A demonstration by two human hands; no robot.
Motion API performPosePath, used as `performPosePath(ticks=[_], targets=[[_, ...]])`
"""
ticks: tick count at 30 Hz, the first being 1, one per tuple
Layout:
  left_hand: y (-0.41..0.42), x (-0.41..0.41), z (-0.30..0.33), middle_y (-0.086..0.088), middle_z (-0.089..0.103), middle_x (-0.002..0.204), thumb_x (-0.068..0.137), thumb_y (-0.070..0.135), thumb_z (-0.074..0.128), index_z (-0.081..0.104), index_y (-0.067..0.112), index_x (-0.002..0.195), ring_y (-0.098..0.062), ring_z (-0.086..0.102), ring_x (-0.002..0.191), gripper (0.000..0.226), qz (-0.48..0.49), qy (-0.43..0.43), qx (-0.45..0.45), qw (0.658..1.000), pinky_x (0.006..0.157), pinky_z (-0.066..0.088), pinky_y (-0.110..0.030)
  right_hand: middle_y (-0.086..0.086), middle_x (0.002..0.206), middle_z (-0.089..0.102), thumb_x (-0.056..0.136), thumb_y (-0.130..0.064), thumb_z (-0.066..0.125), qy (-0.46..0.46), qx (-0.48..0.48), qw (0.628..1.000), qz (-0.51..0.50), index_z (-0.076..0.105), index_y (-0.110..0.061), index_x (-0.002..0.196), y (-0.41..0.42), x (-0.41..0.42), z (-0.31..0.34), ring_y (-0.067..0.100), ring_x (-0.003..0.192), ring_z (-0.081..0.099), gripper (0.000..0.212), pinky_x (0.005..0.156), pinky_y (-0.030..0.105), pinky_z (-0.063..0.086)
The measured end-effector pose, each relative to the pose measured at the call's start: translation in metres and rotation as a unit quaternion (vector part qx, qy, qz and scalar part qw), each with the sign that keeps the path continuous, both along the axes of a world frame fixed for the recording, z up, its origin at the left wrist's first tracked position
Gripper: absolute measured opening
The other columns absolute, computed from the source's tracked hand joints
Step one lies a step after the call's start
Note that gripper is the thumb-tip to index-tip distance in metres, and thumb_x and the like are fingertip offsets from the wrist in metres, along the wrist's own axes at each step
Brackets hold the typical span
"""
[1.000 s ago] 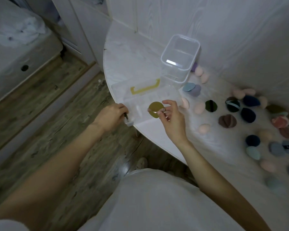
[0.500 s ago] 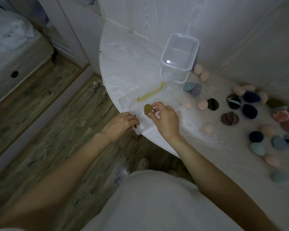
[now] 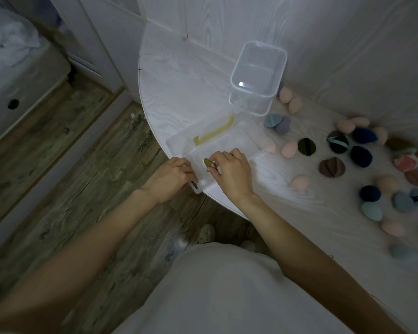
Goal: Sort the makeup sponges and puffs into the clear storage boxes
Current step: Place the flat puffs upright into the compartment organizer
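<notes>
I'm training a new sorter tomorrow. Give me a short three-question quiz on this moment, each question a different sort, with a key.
1. True or false: the tall clear box already holds sponges.
2. What does the right hand pinch? A) olive puff B) pink sponge C) blue puff
3. Fill in: the left hand grips the flat box at the table's ____ edge.

Key: 1 false, it looks empty; 2 A; 3 near.

Both forearms are bare to the elbow — no watch, ring or bracelet shows on the left hand or right hand. A pale garment — possibly a loose grey-white top — covers the torso.
</notes>
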State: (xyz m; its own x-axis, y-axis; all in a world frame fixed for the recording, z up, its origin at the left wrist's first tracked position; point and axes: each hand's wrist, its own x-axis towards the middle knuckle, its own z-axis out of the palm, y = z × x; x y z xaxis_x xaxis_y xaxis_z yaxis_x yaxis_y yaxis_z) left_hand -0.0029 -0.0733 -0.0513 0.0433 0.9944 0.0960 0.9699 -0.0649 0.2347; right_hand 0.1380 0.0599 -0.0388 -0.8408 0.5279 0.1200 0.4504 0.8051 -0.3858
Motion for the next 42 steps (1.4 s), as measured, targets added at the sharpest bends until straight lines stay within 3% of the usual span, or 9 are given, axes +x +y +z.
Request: performPosePath(ticks=[3,8,13,17,22,27,30,38,42], targets=[[-0.005,0.004,-0.001,-0.004,0.072,0.092,0.066,0.001,0.08,0.075,0.013,0.086,-0.022,0.068,0.084,0.024,0.022,-0.029,-0.019,0.999,0.077,0.053,-0.029,0.004,0.08,0.07,0.076,-0.017,0.074,-0.025,0.027,0.999,0.008,0.069,-0.012,0.094,-0.003,-0.006,-0.003,0.025,0.08,0.054,0.019,0.067,0.034,0.041],[-0.007,0.012,-0.002,-0.006,0.07,0.093,0.073,-0.001,0.074,0.072,0.011,0.092,-0.027,0.066,0.075,0.022,0.064,-0.054,-0.013,0.996,0.068,0.055,-0.031,0.01,0.066,0.066,0.076,-0.009,0.074,-0.072,0.023,0.997,0.011,0.068,-0.008,0.085,-0.01,-0.005,-0.003,0.025,0.072,0.055,0.01,0.062,0.027,0.032],[-0.009,0.021,-0.005,-0.002,0.07,0.089,0.073,0.006,0.076,0.073,0.014,0.089,-0.022,0.066,0.072,0.018,0.086,-0.028,0.02,0.996,0.076,0.042,-0.027,0.012,0.095,0.06,0.093,-0.02,0.056,-0.063,-0.095,0.993,0.01,0.07,-0.02,0.109,-0.005,0.007,0.001,0.026,0.09,0.051,0.022,0.073,0.028,0.042],[-0.008,0.037,-0.006,-0.002,0.071,0.089,0.073,0.008,0.076,0.072,0.014,0.087,-0.021,0.066,0.073,0.016,0.088,-0.029,0.03,0.995,0.075,0.033,-0.026,0.012,0.093,0.063,0.089,-0.018,0.061,-0.039,-0.096,0.995,-0.005,0.07,-0.017,0.106,-0.001,0.016,-0.001,0.024,0.091,0.051,0.019,0.074,0.029,0.042],[0.0,0.05,-0.001,-0.009,0.07,0.088,0.058,-0.008,0.07,0.072,0.009,0.087,-0.03,0.065,0.074,0.033,0.137,-0.08,-0.024,0.987,0.072,0.048,-0.032,0.003,0.078,0.072,0.079,-0.011,0.071,0.026,-0.072,0.996,0.041,0.074,-0.012,0.087,0.009,0.029,-0.004,0.025,0.079,0.054,0.009,0.068,0.035,0.049],[0.008,0.069,0.009,-0.014,0.067,0.083,0.066,-0.006,0.058,0.068,0.004,0.087,-0.034,0.063,0.07,0.026,0.221,-0.074,-0.033,0.972,0.067,0.049,-0.035,0.002,0.09,0.072,0.088,-0.017,0.061,0.129,-0.076,0.988,-0.033,0.071,-0.011,0.095,0.056,0.076,0.001,0.02,0.087,0.057,0.014,0.08,0.028,0.043],[0.011,0.085,0.005,-0.01,0.066,0.082,0.083,0.013,0.058,0.062,0.008,0.093,-0.031,0.062,0.07,0.012,0.278,-0.046,-0.003,0.959,0.066,0.047,-0.035,0.01,0.093,0.07,0.091,-0.014,0.056,0.09,-0.047,0.989,-0.105,0.069,-0.008,0.099,0.108,0.111,-0.006,0.026,0.088,0.057,0.016,0.079,0.023,0.036],[0.014,0.117,-0.006,0.0,0.066,0.101,0.082,0.059,0.038,0.058,0.019,0.114,-0.025,0.058,0.097,0.055,0.369,-0.039,-0.044,0.928,0.078,0.046,-0.037,0.021,0.141,0.04,0.093,-0.004,0.047,-0.147,-0.028,0.982,-0.117,0.052,-0.007,0.126,0.204,0.122,-0.039,0.039,0.127,0.038,0.033,0.103,0.043,0.034],[0.009,0.119,-0.005,-0.001,0.066,0.104,0.084,0.056,0.036,0.057,0.02,0.121,-0.025,0.057,0.1,0.056,0.364,-0.018,-0.054,0.93,0.082,0.043,-0.037,0.023,0.12,0.049,0.091,-0.007,0.051,-0.166,-0.039,0.973,-0.154,0.057,-0.008,0.111,0.204,0.119,-0.041,0.039,0.11,0.045,0.021,0.086,0.041,0.041]])
